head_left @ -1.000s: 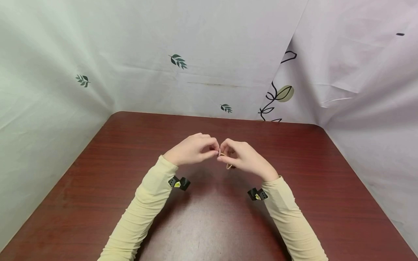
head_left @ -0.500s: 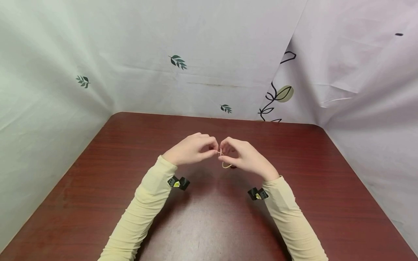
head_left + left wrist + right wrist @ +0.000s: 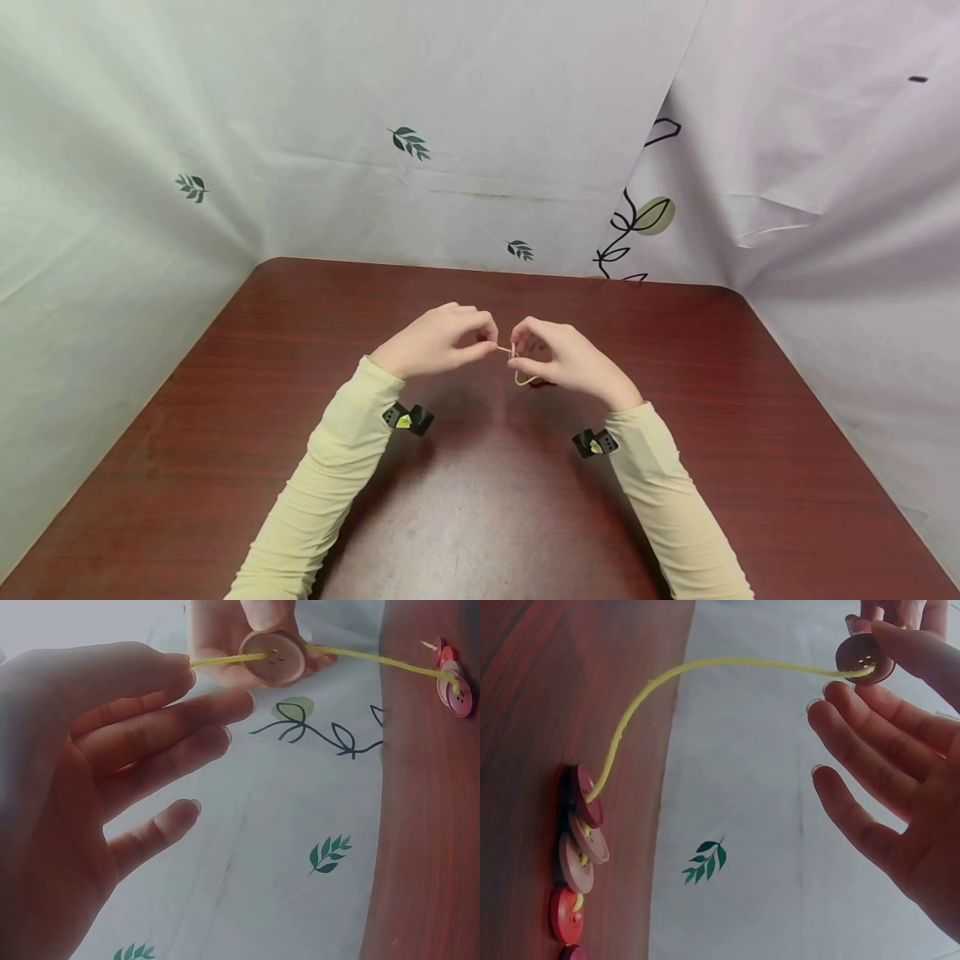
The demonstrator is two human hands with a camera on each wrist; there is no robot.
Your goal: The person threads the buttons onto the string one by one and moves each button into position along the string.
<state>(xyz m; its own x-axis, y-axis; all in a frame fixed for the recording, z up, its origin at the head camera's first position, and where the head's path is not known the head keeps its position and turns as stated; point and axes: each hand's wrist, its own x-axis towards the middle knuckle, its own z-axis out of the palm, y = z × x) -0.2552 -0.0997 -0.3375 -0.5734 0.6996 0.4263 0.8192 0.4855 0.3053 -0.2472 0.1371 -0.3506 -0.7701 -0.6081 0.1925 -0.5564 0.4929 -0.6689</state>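
Note:
A pinkish-brown button (image 3: 289,669) with several holes is pinched by my right hand (image 3: 576,360), its thumb and fingertips at the rim. Yellow cord (image 3: 727,660) runs through one of its holes. On the other side of the button, my left hand (image 3: 441,340) pinches the cord between thumb and index finger, its other fingers spread in the left wrist view. From the right hand the cord hangs down to several strung buttons on the table, among them a dark red button (image 3: 587,796), a pinkish button (image 3: 576,864) and a red button (image 3: 566,915).
Both hands are above a dark red-brown wooden table (image 3: 480,508). Pale cloth (image 3: 480,92) with leaf prints hangs behind and along the sides. Black wrist cameras sit below each sleeve cuff.
My left hand has moved slightly left, and the right slightly right, so they are farther apart. A short stretch of cord now shows between the button and my left fingertips.

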